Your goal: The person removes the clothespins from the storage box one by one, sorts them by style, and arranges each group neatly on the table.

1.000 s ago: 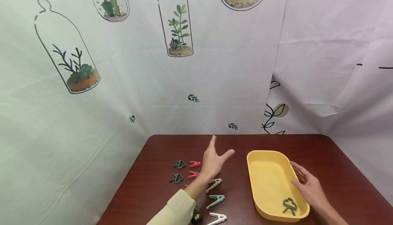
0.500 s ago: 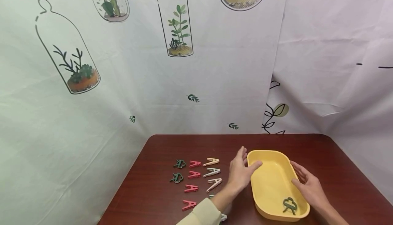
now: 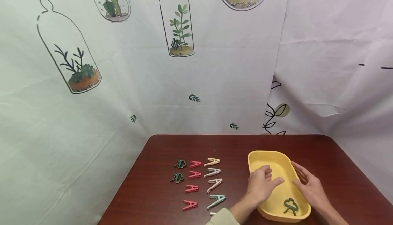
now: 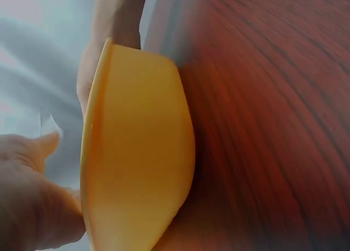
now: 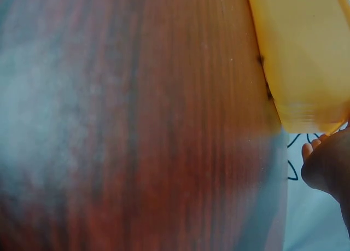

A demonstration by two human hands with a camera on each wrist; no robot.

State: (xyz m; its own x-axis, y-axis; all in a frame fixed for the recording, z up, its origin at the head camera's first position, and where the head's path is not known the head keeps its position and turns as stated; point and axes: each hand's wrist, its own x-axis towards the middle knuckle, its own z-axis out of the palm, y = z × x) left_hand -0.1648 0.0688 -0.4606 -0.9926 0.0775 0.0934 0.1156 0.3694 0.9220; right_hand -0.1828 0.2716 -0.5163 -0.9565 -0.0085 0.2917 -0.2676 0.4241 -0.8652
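A yellow plastic tub (image 3: 276, 191) stands on the right of the table, with one dark green looped clip (image 3: 290, 206) lying near its front end. My left hand (image 3: 260, 185) is over the tub's left rim, thumb out to the side and fingers loosely bent, nothing seen in it. From the left wrist view, this hand (image 4: 33, 196) shows beside the rim of the tub (image 4: 142, 141). My right hand (image 3: 310, 185) holds the right rim, thumb on the inner side and fingers along the outer wall; the right wrist view has the tub (image 5: 306, 59) at upper right.
Left of the tub, clips lie in rough columns on the dark red table (image 3: 147, 197): two green looped clips (image 3: 177, 178), several red clothespins (image 3: 191, 188), and several pale ones (image 3: 212, 172) with a teal clothespin (image 3: 216, 201). A printed white cloth (image 3: 215, 81) hangs behind.
My left hand has moved right, from above the clothespins to over the tub's left side. My right hand has stayed on the right rim, and the green clip lies in the tub throughout.
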